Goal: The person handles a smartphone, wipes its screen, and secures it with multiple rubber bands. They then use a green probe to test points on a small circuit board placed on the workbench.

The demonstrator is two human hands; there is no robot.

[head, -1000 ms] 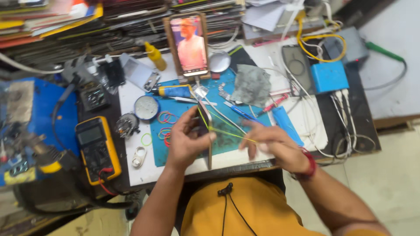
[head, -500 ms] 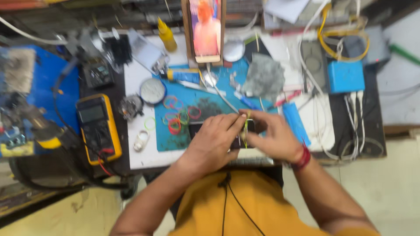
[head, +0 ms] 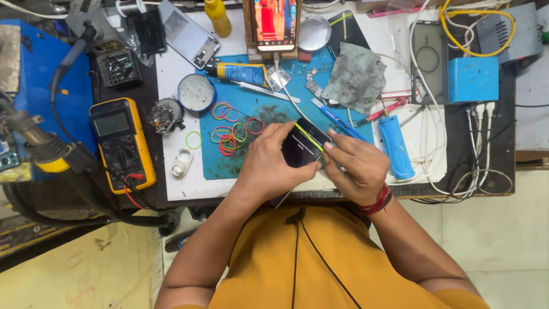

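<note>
My left hand point(head: 270, 166) grips a dark smartphone point(head: 303, 147) from the left and underneath, holding it over the front edge of the blue work mat point(head: 251, 103). A yellow-green rubber band point(head: 309, 137) runs across the phone's upper part. My right hand point(head: 357, 166) touches the phone's right edge, with its fingertips at the band. A red bracelet sits on my right wrist. A pile of coloured rubber bands point(head: 230, 134) lies on the mat just left of my hands.
A yellow multimeter point(head: 122, 143) lies at the left with a soldering tool point(head: 43, 146) beside it. A second phone point(head: 275, 23) stands propped at the back with its screen lit. Around them lie a grey cloth point(head: 355, 77), a blue handle point(head: 396, 146), a blue box point(head: 472, 79), and white cables point(head: 474, 143).
A second ago the band was stretched wide between my two hands above the mat. My hands have since come together, and the band now sits around the phone.
</note>
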